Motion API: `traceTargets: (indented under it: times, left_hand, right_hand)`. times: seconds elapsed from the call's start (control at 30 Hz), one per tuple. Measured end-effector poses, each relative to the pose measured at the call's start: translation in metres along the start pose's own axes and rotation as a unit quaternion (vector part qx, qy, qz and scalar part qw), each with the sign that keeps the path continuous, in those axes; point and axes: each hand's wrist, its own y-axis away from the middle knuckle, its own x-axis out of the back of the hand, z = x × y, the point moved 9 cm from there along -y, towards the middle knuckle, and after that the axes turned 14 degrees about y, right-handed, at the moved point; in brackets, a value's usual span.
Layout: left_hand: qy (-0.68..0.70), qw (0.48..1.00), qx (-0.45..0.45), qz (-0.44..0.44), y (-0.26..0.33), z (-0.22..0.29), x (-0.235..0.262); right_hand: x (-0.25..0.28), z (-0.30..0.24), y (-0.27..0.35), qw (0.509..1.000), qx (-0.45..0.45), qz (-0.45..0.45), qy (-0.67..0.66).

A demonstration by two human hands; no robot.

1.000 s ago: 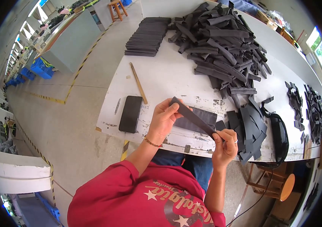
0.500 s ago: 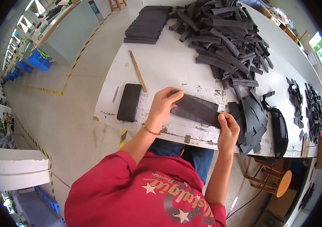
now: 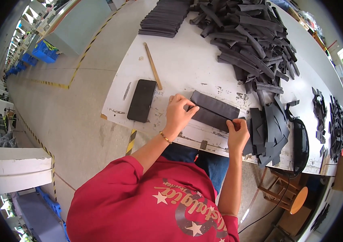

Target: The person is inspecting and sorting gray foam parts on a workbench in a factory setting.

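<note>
A dark grey fabric strip (image 3: 216, 105) lies spread on the table in front of me, with a lengthwise fold or seam along its middle. My left hand (image 3: 180, 113) is closed, thumb and forefinger pinching the strip's left end. At the right end, my right hand (image 3: 238, 132) pinches the near corner between thumb and fingers. Just right of that hand sits a heap of flat dark pieces (image 3: 269, 131). A black phone (image 3: 142, 101) rests on the table, left of my left hand.
Beyond the strip rises a large pile of dark fabric tubes (image 3: 252, 44). A neat dark stack (image 3: 165, 18) stands far left, near a wooden stick (image 3: 153, 66). A black mesh object (image 3: 300, 147) hangs at the table's right edge, above a wooden stool (image 3: 296, 197).
The strip has come down from the air onto the table and now lies flatter, with its lengthwise fold showing. Both hands have lowered with it and still pinch its ends.
</note>
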Motion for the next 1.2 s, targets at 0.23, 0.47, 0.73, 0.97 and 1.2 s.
traceTargets:
  times: [0.23,0.47,0.73,0.97,1.2]
  left_hand:
    - [-0.013,0.999,0.028,-0.03,0.002,-0.004,-0.005]
    - [0.048,0.995,0.072,-0.048,0.005,-0.017,-0.007]
    - [0.0,0.995,0.064,-0.08,0.003,-0.018,-0.012]
    - [-0.11,0.989,-0.027,-0.094,-0.011,0.021,-0.011]
    - [-0.097,0.9,-0.265,-0.331,-0.02,0.046,-0.114]
  right_hand:
    - [0.006,-0.006,0.003,0.997,-0.001,0.012,0.071]
    - [0.011,-0.008,0.0,1.0,-0.022,0.0,0.015]
    - [0.006,-0.016,0.01,0.978,0.106,0.073,0.166]
    - [0.013,-0.016,0.01,0.983,0.067,0.063,0.161]
    - [0.029,-0.014,-0.009,0.975,0.117,0.108,0.154]
